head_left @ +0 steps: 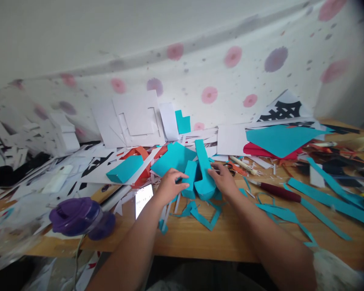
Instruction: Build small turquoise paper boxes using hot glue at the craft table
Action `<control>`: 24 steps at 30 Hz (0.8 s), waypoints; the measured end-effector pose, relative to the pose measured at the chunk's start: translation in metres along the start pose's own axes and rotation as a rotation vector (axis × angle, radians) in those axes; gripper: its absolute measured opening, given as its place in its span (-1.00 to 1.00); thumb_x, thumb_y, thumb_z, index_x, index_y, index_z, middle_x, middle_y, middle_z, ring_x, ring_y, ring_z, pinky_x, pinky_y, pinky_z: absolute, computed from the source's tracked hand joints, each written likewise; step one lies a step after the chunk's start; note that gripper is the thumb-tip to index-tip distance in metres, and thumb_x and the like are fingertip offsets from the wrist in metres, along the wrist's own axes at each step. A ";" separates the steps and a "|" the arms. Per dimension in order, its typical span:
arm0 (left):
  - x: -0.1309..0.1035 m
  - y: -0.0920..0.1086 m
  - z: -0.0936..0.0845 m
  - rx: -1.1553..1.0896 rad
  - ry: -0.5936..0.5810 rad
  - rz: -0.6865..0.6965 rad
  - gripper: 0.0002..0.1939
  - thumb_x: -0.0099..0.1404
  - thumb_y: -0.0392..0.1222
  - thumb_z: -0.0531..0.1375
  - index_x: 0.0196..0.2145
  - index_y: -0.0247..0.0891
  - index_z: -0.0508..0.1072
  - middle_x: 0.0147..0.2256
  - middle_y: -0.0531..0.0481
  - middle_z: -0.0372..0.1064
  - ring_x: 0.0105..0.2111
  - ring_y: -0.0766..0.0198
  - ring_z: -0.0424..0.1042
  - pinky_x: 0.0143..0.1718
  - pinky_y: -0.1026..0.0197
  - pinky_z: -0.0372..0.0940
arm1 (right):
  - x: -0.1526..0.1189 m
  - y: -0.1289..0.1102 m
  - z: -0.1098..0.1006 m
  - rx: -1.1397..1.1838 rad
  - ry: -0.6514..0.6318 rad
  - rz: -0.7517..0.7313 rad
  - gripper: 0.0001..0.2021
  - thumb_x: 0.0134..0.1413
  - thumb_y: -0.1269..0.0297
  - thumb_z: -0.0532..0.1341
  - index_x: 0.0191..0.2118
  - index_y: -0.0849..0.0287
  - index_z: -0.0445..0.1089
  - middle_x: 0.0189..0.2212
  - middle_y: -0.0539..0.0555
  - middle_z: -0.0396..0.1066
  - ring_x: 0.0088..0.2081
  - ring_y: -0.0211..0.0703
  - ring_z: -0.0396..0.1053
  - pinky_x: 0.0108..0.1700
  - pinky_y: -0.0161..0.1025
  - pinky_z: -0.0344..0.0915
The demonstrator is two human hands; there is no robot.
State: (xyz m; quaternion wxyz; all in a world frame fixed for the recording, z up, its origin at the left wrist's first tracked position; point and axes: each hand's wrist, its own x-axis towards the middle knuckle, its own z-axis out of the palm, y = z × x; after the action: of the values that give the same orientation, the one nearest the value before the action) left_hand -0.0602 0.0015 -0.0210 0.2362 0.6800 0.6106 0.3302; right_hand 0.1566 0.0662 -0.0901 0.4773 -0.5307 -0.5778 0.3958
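The left hand [172, 186] is partly open: thumb and index finger stand apart, with their tips at the left side of a folded teal paper block [189, 180]. The right hand [223, 180] has its thumb and fingers at the right side of a hook-shaped teal paper piece [204, 173]; the view does not show whether it grips the piece. Both paper parts stand between the hands, near the front of the wooden bench [200, 248] — the block to the left, the hook-shaped piece just beside it, its long strip rising at a tilt. Whether the two parts are joined cannot be told.

Teal paper offcuts [210, 224] lie directly in front of them. Scissors [231, 169] lie partly hidden just beyond the right hand. To the right of the right hand, a knife with a dark red handle [279, 191] lies among teal strips [330, 200]. Farther back, a teal sheet [283, 140] rests over red material [255, 149].

A phone [143, 198] with a lit screen lies to the left of the left hand, partly covered by the forearm. Farther left stands a purple lidded container [74, 216]. A teal box-shaped piece [125, 169] lies behind the phone — on white paper.
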 end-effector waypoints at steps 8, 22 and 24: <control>-0.010 0.012 0.011 0.070 0.062 0.149 -0.88 0.16 -0.32 0.20 -0.51 -0.18 0.44 -0.30 -0.05 0.40 -0.15 0.06 0.30 0.03 -0.04 0.16 | 0.000 -0.005 -0.003 0.081 0.092 -0.023 -0.62 0.01 0.04 0.22 -0.08 0.11 0.45 -0.09 0.17 0.47 -0.09 0.06 0.43 -0.03 -0.03 0.38; -0.099 0.026 -0.087 -0.280 0.089 0.219 -0.86 0.20 -0.11 0.26 -0.51 -0.08 0.50 -0.51 -0.03 0.42 -0.45 0.13 0.40 -0.35 0.08 0.36 | 0.000 -0.018 -0.008 0.254 0.231 0.013 -0.60 -0.08 0.01 0.23 -0.16 0.16 0.42 -0.13 0.18 0.45 -0.14 0.03 0.42 -0.05 -0.04 0.37; -0.119 0.017 -0.114 -0.077 -0.151 0.252 -0.82 0.24 -0.11 0.21 -0.46 0.00 0.61 -0.32 -0.12 0.54 -0.31 0.03 0.50 -0.20 -0.03 0.42 | 0.001 -0.018 -0.009 0.274 0.273 0.009 -0.59 -0.09 0.03 0.23 -0.14 0.18 0.42 -0.12 0.19 0.44 -0.13 0.03 0.41 -0.03 -0.02 0.35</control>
State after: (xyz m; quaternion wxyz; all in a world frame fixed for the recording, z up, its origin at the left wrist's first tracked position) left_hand -0.1373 -0.1279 0.0487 0.2643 0.7646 0.4876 0.3282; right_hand 0.1616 0.0646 -0.0707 0.6172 -0.5120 -0.4463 0.3972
